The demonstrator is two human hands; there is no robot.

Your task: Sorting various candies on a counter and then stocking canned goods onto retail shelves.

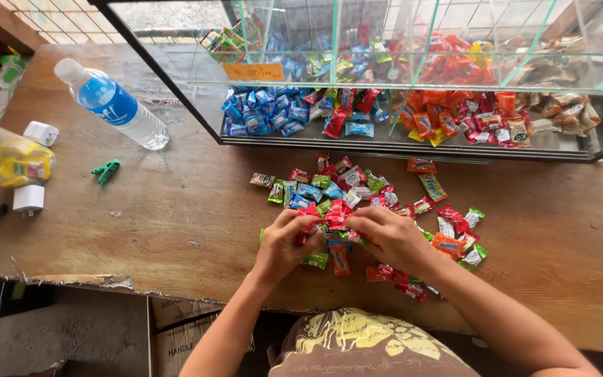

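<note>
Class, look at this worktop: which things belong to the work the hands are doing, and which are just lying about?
In the work:
left hand
right hand
red sweet held between them
pile of wrapped sweets
glass display case with sorted sweets

Lying about:
water bottle
green clip
white plugs
cardboard box

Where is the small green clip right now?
In the head view, the green clip lies on the wooden table, far left of the candy pile, just below the water bottle.
</note>
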